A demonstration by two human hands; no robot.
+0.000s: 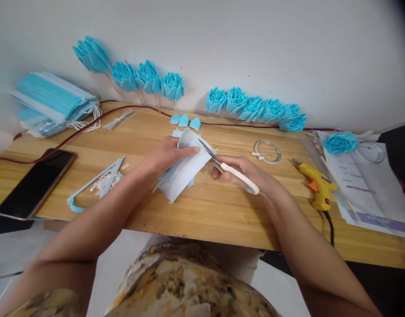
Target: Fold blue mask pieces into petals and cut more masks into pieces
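My left hand (173, 154) grips a pale blue and white sheet of mask fabric (182, 174), thumb on top and fingers hidden behind it. White-handled scissors (238, 176) are in my right hand (237, 167). Their blades meet the upper right edge of the fabric; whether they are cutting at this instant I cannot tell. More blue fabric shows under the sheet. Just beyond it, several small blue petal-shaped pieces (184, 120) lie in a row on the wooden table (202, 220).
Blue fabric flowers (147, 77) stand along the wall, others (253, 108) further right. Left are stacked masks (53, 97), a phone (37, 182), and scraps (105, 182). A tape roll (268, 152), yellow glue gun (316, 185) and papers (370, 185) lie right. A red-black cable (116, 112) crosses behind.
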